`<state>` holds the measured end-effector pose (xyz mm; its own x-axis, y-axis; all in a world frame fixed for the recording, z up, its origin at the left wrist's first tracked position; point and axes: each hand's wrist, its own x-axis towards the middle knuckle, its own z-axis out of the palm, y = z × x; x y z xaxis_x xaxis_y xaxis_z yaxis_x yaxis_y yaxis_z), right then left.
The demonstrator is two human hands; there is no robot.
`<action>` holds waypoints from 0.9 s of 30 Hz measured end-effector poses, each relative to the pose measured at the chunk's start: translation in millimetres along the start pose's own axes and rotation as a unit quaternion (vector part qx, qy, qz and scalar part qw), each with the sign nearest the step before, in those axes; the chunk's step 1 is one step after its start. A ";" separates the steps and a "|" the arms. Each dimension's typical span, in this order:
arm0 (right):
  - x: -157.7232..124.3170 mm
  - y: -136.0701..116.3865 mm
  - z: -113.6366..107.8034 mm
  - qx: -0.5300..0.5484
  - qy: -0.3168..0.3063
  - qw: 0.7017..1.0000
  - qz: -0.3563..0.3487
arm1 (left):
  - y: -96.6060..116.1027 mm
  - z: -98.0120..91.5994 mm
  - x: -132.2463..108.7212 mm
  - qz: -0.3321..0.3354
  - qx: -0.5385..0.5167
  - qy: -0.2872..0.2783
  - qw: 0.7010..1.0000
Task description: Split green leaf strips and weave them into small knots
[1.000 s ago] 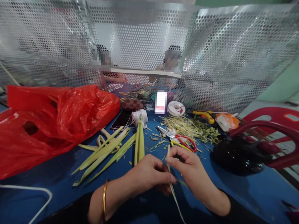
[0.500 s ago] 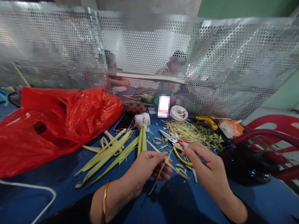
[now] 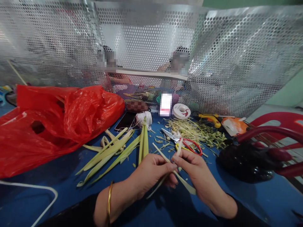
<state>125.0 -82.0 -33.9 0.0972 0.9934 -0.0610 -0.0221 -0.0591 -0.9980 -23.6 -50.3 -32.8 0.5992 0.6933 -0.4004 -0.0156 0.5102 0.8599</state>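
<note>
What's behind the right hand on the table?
Beyond the right hand lie scissors and a heap of trimmings. Its fingers and the raised pale strip cover part of the yellow handle; whatever lies directly under the hand cannot be seen.

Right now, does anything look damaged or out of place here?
Leaf scraps lie strewn beside the scissors, looking untidy. The red bag has a dark opening; I can't tell whether it's a tear or a handle hole.

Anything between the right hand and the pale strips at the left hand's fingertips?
Nothing visible: the right hand pinches one of the pale strips right beside the left hand. The scissors lie on the table just beyond the right hand, not between.
</note>
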 end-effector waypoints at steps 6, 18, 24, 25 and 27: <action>0.4 0.6 -0.3 -0.005 0.029 1.000 0.010 | 3.3 1.6 -3.4 0.012 0.035 -0.032 0.999; 6.7 8.6 -3.7 -0.003 0.016 1.000 -0.008 | 1.6 2.8 -3.4 0.043 0.044 -0.043 0.997; 17.2 3.1 -16.5 -0.019 0.135 0.987 -0.088 | 8.6 2.6 -5.6 0.041 -0.018 0.017 0.999; 16.5 0.8 -19.0 -0.022 0.186 0.975 -0.123 | 11.2 2.2 -6.4 0.045 -0.028 0.019 0.998; 10.8 -4.5 -22.4 -0.056 0.268 0.941 -0.201 | 16.2 1.2 -8.1 0.061 -0.034 0.017 0.997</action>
<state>148.4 -73.2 -30.4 0.5629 0.7475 0.3527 0.2251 0.2719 -0.9356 -27.8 -48.2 -15.3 0.5614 0.7690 -0.3057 -0.1418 0.4533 0.8800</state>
